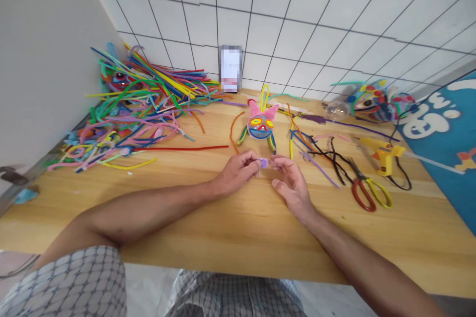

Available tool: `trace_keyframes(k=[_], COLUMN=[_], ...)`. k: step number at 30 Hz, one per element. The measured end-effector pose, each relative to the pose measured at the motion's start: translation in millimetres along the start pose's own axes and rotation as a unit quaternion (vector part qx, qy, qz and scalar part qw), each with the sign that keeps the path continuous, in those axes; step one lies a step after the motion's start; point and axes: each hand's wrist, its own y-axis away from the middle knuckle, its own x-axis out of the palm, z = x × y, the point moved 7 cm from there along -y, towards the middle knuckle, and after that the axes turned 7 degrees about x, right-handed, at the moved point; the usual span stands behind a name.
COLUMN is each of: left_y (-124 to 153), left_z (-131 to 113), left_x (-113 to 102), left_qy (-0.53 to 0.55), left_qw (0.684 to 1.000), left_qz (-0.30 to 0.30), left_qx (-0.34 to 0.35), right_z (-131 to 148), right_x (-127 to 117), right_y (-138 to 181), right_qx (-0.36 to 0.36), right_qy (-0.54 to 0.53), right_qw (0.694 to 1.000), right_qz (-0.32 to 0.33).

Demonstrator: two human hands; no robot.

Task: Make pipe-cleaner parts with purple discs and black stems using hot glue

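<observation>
Between the thumb and fingertips of my left hand [240, 173] is a small purple disc [264, 163], perhaps a coil of pipe cleaner. My right hand [292, 183] is just right of it, thumb and fingers apart, with nothing seen in them. Behind both hands stands a decorated ball figure [260, 128] with pink ears, yellow-ringed eyes, a blue mouth, striped limbs and a yellow loop on top. An orange pipe cleaner [232, 133] lies curved at its left side.
A large heap of coloured pipe cleaners [148, 94] covers the back left. A phone [231, 69] leans on the tiled wall. To the right lie scissors [366, 190], a yellow glue gun [383, 156] with its cord, loose pipe cleaners [327, 153] and another colourful figure [375, 103].
</observation>
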Motion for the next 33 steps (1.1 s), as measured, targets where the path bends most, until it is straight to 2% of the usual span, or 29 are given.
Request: trace_keyframes(k=[9,15,33], left_y=[0.4,0.6,-0.7], left_z=[-3.6,-3.6,-4.8], left_x=[1.2,0.9,3.4], left_qy=[-0.001,-0.005,-0.014], left_qw=[1.000,1.000,1.000], left_qz=[-0.001,0.001,0.010], left_qx=[-0.008,-0.006,0.007], right_z=[6.2,9.7,9.6], right_x=[-1.7,-6.1,-2.4], right_y=[1.1,-0.8,-1.8], right_qx=[-0.006,0.008,0.010], right_qy=[0.015,0.037,0.044], right_qw=[1.000,0.999,0.999], right_qz=[-0.005,-0.037,-0.020])
